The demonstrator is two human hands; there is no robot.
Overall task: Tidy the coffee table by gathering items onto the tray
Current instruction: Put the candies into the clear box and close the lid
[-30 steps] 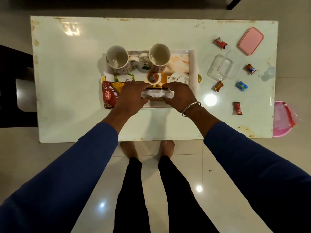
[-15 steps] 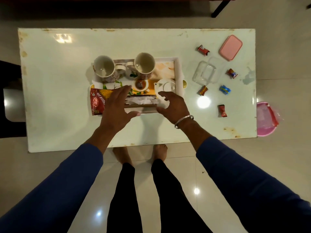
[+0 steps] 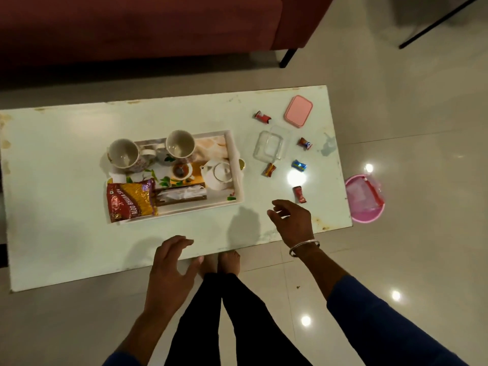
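Note:
A white tray (image 3: 237,154) with a printed picture sits mid-table. In it are two mugs (image 3: 124,154), a red and yellow snack packet (image 3: 130,200) and a tissue box (image 3: 181,194). To its right lie a clear container (image 3: 270,145), a pink lid (image 3: 298,110) and several wrapped candies (image 3: 300,194). My left hand (image 3: 169,273) hovers open at the table's near edge. My right hand (image 3: 293,221) is open, fingers spread, just below the nearest red candy. Both hands hold nothing.
The white coffee table (image 3: 66,233) has worn edges. A dark red sofa (image 3: 132,25) stands behind it. A pink bin (image 3: 365,202) sits on the floor off the table's right end. My legs and feet (image 3: 224,260) stand at the near edge.
Both hands let go of the tissue box, which now rests in the tray. They drew back toward me, the right one moving rightward toward the candies. The view tilted back.

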